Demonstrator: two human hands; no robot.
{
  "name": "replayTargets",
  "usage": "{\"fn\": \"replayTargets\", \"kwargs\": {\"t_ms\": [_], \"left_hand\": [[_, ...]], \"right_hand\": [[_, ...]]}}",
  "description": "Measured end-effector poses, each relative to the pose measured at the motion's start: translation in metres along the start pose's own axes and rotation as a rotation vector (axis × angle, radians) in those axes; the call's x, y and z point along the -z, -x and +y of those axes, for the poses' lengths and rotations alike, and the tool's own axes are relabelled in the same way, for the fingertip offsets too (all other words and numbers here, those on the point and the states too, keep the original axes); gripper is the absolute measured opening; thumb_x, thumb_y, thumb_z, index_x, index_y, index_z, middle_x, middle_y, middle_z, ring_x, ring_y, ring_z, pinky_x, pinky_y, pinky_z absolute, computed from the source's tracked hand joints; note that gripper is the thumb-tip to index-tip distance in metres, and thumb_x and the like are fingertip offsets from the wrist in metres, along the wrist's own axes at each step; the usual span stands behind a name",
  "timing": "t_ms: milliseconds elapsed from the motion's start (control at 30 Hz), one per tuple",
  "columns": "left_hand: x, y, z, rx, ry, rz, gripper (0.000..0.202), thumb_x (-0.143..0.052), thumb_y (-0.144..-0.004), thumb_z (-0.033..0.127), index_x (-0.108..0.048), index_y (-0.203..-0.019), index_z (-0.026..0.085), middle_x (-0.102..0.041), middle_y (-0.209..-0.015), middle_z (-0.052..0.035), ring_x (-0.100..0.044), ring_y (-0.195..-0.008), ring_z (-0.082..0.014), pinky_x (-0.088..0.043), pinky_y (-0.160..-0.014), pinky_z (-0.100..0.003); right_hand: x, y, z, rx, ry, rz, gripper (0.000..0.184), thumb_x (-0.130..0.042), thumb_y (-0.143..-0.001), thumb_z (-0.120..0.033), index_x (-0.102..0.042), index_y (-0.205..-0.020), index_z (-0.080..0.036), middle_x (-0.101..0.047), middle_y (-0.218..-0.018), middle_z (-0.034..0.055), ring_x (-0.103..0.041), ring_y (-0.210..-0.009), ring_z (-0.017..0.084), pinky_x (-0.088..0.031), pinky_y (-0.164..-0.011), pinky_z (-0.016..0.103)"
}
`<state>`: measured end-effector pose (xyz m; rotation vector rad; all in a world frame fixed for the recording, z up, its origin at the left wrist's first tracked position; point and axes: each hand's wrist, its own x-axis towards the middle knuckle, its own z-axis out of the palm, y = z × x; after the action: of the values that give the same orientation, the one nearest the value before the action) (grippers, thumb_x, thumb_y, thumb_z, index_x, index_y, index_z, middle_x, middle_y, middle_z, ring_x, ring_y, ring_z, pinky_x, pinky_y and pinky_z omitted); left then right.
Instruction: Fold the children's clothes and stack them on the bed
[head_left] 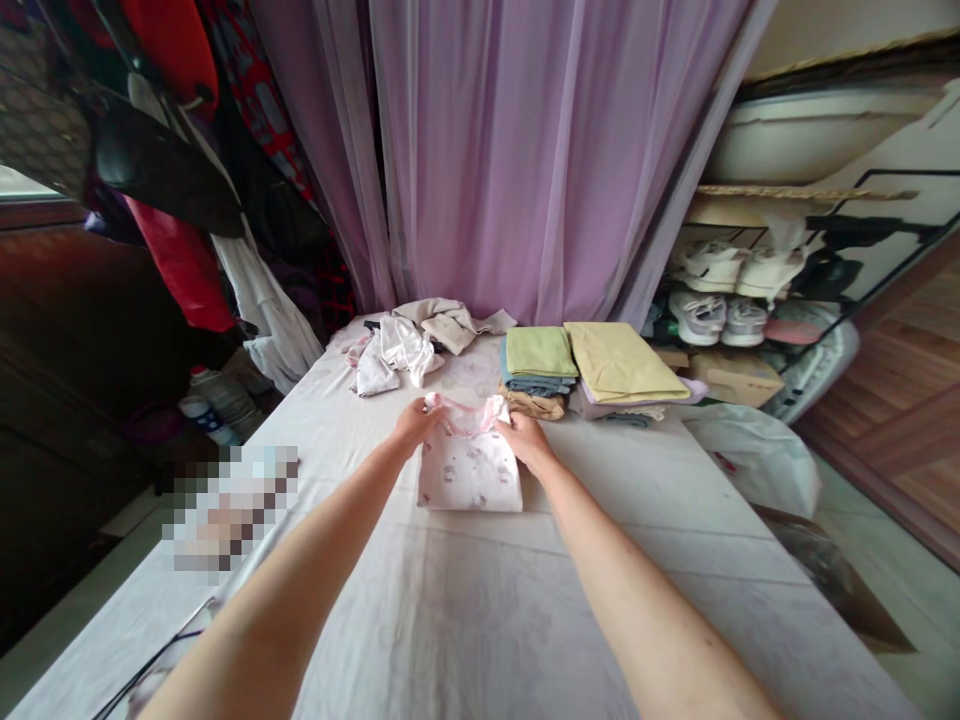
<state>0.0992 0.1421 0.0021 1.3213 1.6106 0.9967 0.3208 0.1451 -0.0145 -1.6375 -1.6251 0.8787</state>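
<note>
A small white shirt [469, 472] with a pink-trimmed neckline and a scattered print lies on the white-covered surface, its sides folded in and its lower edge towards me. My left hand [417, 424] pinches its left shoulder corner, and my right hand [526, 438] pinches the right one. Between the hands the neckline sags a little. Some fingertips are hidden by the cloth. Just beyond my right hand stands a stack of folded clothes [540, 352], green on top. Beside it is a second stack [626, 362] topped with yellow cloth.
Loose crumpled clothes [405, 345] lie at the far left of the covered surface [420, 620]. A purple curtain [480, 150] hangs behind. Shoes [724, 315] sit on a rack at right, above a plastic bag [772, 465]. A blurred-out item [232, 510] lies near the left edge.
</note>
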Motion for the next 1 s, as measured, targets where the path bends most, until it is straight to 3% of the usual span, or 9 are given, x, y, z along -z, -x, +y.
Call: {"fn": "replayTargets", "kwargs": {"t_ms": [267,433,500,567,633,700,733,833,1000], "left_hand": [[-0.007,-0.025,-0.013,0.060,-0.205,0.045,0.028,-0.067,-0.081,0.042,-0.065,-0.086,0.014,-0.069,-0.077,-0.0089,-0.064,-0.075,-0.0218,-0.042,-0.059,-0.025],[-0.004,-0.022,-0.002,0.030,-0.191,-0.028,0.040,-0.063,-0.084,0.047,-0.064,-0.108,0.016,-0.072,-0.095,-0.0095,-0.067,-0.084,-0.0221,-0.049,-0.067,-0.026],[0.000,-0.012,-0.001,0.015,-0.179,-0.019,0.051,-0.060,-0.087,0.046,-0.055,-0.127,0.016,-0.069,-0.114,-0.0127,-0.066,-0.100,-0.0238,-0.050,-0.078,-0.028],[0.002,0.007,-0.004,-0.070,-0.238,0.036,0.061,-0.058,-0.088,0.043,-0.044,-0.141,0.015,-0.057,-0.136,-0.0176,-0.058,-0.119,-0.0270,-0.048,-0.092,-0.034],[0.000,0.032,-0.012,-0.275,-0.396,0.074,0.063,-0.055,-0.090,0.041,-0.040,-0.145,0.016,-0.041,-0.151,-0.0189,-0.046,-0.134,-0.0294,-0.040,-0.105,-0.040],[-0.006,0.059,-0.021,-0.508,-0.582,-0.001,0.055,-0.047,-0.094,0.040,-0.042,-0.145,0.019,-0.034,-0.156,-0.0148,-0.033,-0.143,-0.0291,-0.028,-0.115,-0.047],[-0.010,0.071,-0.025,-0.556,-0.669,-0.046,0.052,-0.045,-0.095,0.040,-0.044,-0.143,0.020,-0.035,-0.156,-0.0131,-0.029,-0.145,-0.0294,-0.023,-0.117,-0.050],[-0.021,0.089,-0.031,-0.521,-0.828,-0.137,0.053,-0.039,-0.097,0.043,-0.043,-0.145,0.020,-0.035,-0.156,-0.0126,-0.024,-0.147,-0.0316,-0.018,-0.117,-0.056],[-0.026,0.082,-0.030,-0.443,-0.862,-0.182,0.059,-0.036,-0.098,0.048,-0.035,-0.150,0.021,-0.031,-0.158,-0.0122,-0.024,-0.147,-0.0321,-0.020,-0.116,-0.059]], "right_hand": [[-0.001,0.000,-0.002,-0.079,0.258,0.021,0.033,-0.056,-0.086,-0.034,-0.064,-0.114,-0.020,-0.072,-0.100,0.0115,-0.066,-0.093,0.027,-0.045,-0.078,0.033],[0.005,0.015,-0.015,-0.088,0.458,0.075,0.042,-0.048,-0.091,-0.034,-0.053,-0.131,-0.020,-0.068,-0.114,0.0131,-0.064,-0.105,0.027,-0.047,-0.085,0.036],[0.007,0.028,-0.018,0.014,0.453,0.126,0.043,-0.045,-0.092,-0.031,-0.052,-0.132,-0.018,-0.062,-0.126,0.0141,-0.059,-0.114,0.027,-0.046,-0.091,0.036],[0.005,0.045,-0.020,0.174,0.443,0.138,0.042,-0.043,-0.092,-0.028,-0.054,-0.132,-0.018,-0.058,-0.134,0.0136,-0.054,-0.122,0.025,-0.044,-0.097,0.035],[0.000,0.065,-0.021,0.345,0.460,0.076,0.042,-0.041,-0.093,-0.027,-0.056,-0.131,-0.019,-0.055,-0.139,0.0127,-0.050,-0.127,0.024,-0.039,-0.105,0.037],[-0.008,0.083,-0.019,0.448,0.515,-0.008,0.043,-0.042,-0.094,-0.029,-0.055,-0.134,-0.020,-0.050,-0.145,0.0120,-0.043,-0.134,0.026,-0.031,-0.112,0.044],[-0.012,0.090,-0.018,0.460,0.551,-0.042,0.044,-0.042,-0.095,-0.031,-0.053,-0.136,-0.021,-0.047,-0.148,0.0116,-0.039,-0.137,0.027,-0.026,-0.114,0.048],[-0.022,0.100,-0.011,0.407,0.622,-0.110,0.048,-0.039,-0.097,-0.039,-0.047,-0.143,-0.026,-0.040,-0.154,0.0104,-0.030,-0.143,0.029,-0.020,-0.114,0.056],[-0.027,0.097,0.000,0.403,0.659,-0.120,0.052,-0.035,-0.099,-0.043,-0.041,-0.147,-0.026,-0.034,-0.157,0.0098,-0.025,-0.145,0.028,-0.021,-0.113,0.057]]}}
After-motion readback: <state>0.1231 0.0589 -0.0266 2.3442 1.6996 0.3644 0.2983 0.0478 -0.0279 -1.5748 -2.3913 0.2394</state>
